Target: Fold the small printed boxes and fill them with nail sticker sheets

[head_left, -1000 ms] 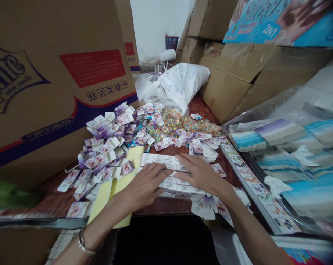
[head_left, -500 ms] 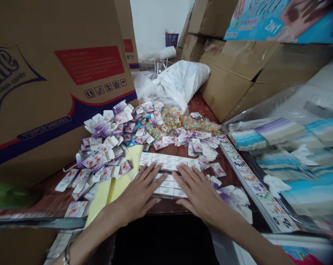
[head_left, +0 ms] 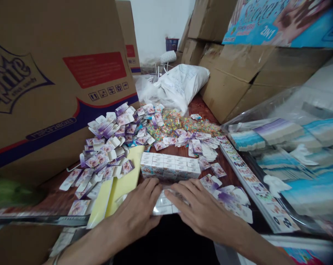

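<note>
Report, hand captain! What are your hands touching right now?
Left hand, right hand: both around white card stack. White boxes just ahead. Yellow paper beside left hand.

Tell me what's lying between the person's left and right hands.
In the head view, a small bundle of white printed cards lies between the left hand and the right hand, touching both.

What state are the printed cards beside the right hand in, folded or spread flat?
Spread flat: the printed cards lie open, flaps showing, unlike the white boxes in rows.
</note>
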`<state>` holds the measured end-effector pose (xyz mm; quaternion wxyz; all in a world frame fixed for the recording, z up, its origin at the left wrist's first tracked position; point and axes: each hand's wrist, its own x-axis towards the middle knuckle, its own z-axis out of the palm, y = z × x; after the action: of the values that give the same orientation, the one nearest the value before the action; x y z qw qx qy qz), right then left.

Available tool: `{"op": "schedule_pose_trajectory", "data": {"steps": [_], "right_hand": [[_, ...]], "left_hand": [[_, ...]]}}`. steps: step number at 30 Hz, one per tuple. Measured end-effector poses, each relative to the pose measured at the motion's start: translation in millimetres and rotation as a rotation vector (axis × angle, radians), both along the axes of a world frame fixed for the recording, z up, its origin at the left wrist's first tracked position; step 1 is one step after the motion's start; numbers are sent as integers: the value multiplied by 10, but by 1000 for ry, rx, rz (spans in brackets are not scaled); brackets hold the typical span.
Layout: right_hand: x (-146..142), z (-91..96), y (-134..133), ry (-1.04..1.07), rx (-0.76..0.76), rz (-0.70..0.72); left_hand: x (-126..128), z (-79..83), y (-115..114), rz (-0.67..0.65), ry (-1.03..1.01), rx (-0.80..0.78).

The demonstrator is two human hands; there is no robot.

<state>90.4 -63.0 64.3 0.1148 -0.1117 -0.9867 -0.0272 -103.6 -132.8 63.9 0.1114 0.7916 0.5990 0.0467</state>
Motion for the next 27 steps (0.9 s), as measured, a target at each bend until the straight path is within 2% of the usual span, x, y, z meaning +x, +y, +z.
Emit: {"op": "schedule_pose_trajectory", "data": {"steps": [3, 5, 6, 8, 9, 12, 14, 16, 19, 23, 27], "right_hand": [[6, 209, 5, 117, 23, 133], [-10, 277, 170, 254, -17, 157], [-29, 271, 300, 308, -53, 119], [-92, 177, 604, 293, -154, -48], [-134, 97, 753, 205, -213, -111], [-258, -166, 1057, -95, -308, -156], [-300, -268, 1109, -138, -314, -185], [-291, -276, 1071, -82, -292, -260], [-215, -173, 952, -3, -238, -502], [-172, -46, 774, 27, -220, -791], [-356, -53, 560, 17, -270, -929]], "left_hand": [[-70, 197, -257, 136, -97, -145], [-147, 304, -408, 315, -148, -239], [-191, 337, -470, 418, -171, -269], [-285, 350, -564, 630, -209, -298], [-332, 332, -597, 727, -233, -300], [-438, 235, -643, 906, -393, -275], [-456, 184, -628, 927, -571, -247], [-425, 170, -574, 935, -708, -230], [-345, 175, -404, 954, -753, -214], [-332, 89, 14, 832, -658, -129], [-333, -58, 489, 698, -349, -117]]}}
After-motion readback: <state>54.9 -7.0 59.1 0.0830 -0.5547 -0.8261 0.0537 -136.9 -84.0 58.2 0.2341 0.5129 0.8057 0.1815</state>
